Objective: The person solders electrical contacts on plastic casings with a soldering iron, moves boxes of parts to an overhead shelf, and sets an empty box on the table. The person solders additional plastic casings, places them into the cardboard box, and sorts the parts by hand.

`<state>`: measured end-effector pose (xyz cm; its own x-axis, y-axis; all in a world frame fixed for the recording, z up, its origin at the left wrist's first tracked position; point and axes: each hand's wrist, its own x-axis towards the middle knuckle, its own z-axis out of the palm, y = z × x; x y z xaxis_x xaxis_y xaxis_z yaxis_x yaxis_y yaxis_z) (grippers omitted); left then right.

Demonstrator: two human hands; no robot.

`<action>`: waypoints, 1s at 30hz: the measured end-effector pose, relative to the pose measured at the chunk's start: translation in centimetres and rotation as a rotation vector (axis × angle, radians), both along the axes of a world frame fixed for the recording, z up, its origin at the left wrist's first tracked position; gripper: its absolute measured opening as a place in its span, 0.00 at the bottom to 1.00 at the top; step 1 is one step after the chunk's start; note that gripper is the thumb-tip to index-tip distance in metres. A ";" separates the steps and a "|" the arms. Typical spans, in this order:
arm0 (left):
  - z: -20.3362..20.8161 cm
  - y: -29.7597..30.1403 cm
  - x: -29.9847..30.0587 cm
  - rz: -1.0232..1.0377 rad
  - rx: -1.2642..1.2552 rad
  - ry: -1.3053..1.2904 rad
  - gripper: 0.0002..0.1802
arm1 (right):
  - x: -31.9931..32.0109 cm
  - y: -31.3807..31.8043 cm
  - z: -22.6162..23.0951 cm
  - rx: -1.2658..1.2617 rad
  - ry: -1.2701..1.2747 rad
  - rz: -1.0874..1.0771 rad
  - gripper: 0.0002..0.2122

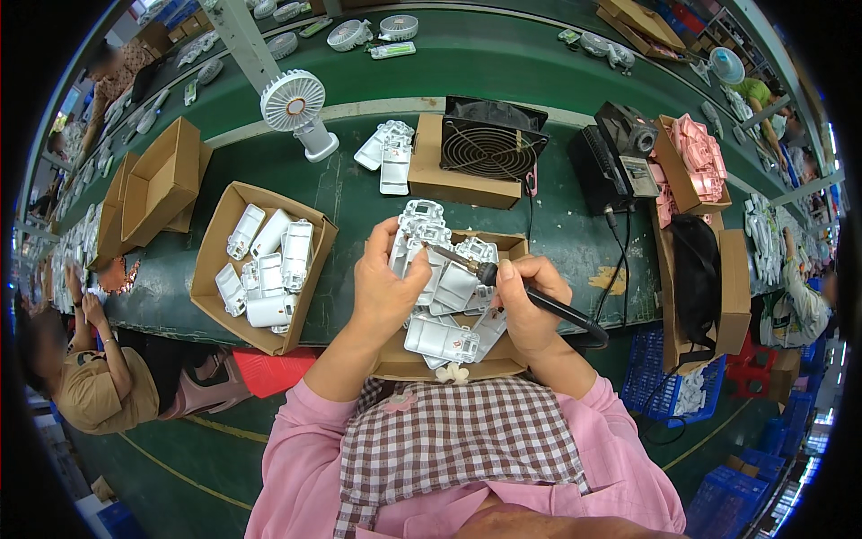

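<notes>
My left hand is closed around a white plastic fan housing, held up above an open cardboard box. In my right hand is a soldering iron, gripped by its black handle. The metal tip points left and reaches the held housing near my left fingers; whether it touches, I cannot tell. Below both hands, the cardboard box holds several white housings, some with small parts and wires inside. My hands hide part of this pile.
At left stands a cardboard box of white covers. Behind are a small white fan, a black cooling fan on cardboard, and a black soldering station with its cord. Pink parts fill a box at right. A co-worker sits left.
</notes>
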<state>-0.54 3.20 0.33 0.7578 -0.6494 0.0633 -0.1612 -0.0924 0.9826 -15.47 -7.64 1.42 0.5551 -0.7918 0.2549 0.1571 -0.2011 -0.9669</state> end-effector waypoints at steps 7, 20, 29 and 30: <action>0.0 0.1 0.0 0.007 0.012 -0.043 0.22 | 0.1 0.1 0.3 -0.057 0.010 0.036 0.07; -0.5 0.3 0.8 -0.076 -0.146 0.368 0.19 | -0.5 0.2 -0.2 0.070 -0.132 -0.036 0.06; -0.3 0.4 0.8 -0.129 -0.188 0.504 0.21 | -0.9 -0.1 -0.5 -0.054 -0.129 0.039 0.06; -0.2 0.4 0.7 -0.127 -0.186 0.509 0.21 | -0.9 -0.1 -0.5 -0.055 -0.125 0.039 0.06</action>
